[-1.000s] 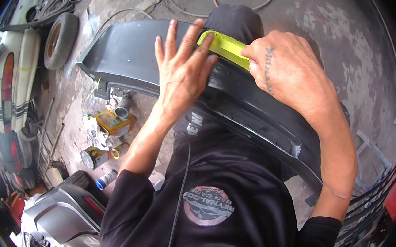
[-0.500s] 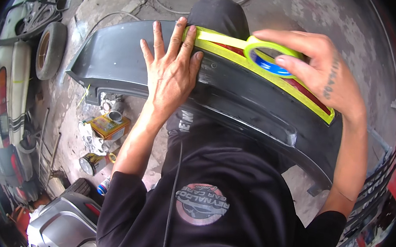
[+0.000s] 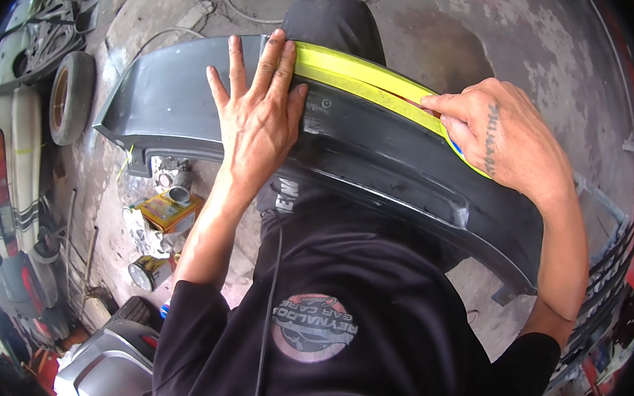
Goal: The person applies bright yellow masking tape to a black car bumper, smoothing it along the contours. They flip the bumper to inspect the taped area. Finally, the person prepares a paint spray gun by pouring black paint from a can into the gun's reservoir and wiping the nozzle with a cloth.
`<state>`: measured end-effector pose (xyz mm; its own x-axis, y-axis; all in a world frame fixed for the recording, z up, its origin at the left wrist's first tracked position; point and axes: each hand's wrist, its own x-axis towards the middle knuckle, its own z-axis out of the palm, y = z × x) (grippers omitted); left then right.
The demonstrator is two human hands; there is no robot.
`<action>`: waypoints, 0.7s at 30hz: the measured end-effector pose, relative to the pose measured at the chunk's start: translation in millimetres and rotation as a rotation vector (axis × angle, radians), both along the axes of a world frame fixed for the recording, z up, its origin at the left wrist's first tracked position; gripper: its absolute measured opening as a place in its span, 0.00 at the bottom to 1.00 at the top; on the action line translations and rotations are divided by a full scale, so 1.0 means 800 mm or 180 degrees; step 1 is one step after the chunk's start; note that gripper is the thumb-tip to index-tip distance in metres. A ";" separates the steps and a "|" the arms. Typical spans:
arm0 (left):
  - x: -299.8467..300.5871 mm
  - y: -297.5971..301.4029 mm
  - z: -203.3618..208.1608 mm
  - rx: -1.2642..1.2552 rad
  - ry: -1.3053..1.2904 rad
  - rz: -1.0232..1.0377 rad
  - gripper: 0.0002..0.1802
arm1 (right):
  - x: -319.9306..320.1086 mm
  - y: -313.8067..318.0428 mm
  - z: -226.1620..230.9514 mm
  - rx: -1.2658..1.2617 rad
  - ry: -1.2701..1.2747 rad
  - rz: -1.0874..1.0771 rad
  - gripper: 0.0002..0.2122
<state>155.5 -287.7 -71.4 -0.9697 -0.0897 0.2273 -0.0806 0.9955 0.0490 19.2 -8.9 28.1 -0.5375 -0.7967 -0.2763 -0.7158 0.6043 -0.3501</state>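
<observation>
Fingers (image 3: 268, 62) wide, your left hand (image 3: 257, 129) lies flat on the black panel (image 3: 183, 88); your right hand (image 3: 509, 143) curls around a mostly hidden tape roll (image 3: 455, 145).
Yellow-green tape (image 3: 355, 63) runs along the panel's far edge between them.

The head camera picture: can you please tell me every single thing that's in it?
Curved panel: 1, black, across the lap
Tape strips: at least 2, yellow-green, along the panel's far edge
Tape roll: 1, yellow-green and blue, mostly hidden under the right hand
Hose: at least 1, dark, floor beyond the knee
Wheel: 1, grey, brown rim, floor at left
Cream car part: at least 1, far left
Silver car part: 1, lower left
Tin: 1, yellow, floor at left
Slatted parts: several, black, right edge
Other clutter: too blurred to count
Shirt: 1, black, bottom middle
Left hand: 1, bare, spread on the panel
Right hand: 1, bare, on the tape roll
</observation>
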 end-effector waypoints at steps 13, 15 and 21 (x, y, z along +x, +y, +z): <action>0.005 0.013 0.003 0.0008 -0.0021 0.0028 0.36 | -0.001 -0.007 0.003 -0.0050 0.0155 -0.0005 0.11; 0.004 0.015 0.003 0.0001 -0.0015 0.0030 0.37 | -0.002 -0.007 0.000 -0.0097 0.0142 -0.0001 0.12; -0.002 0.033 0.001 -0.0003 -0.0198 -0.0245 0.39 | -0.006 -0.005 -0.002 -0.0177 -0.0079 0.0003 0.15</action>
<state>153.7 -261.4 -70.4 -0.9859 -0.0140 0.1666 -0.0066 0.9990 0.0452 14.2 -12.6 26.7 -0.5302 -0.8117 -0.2450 -0.7070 0.5828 -0.4008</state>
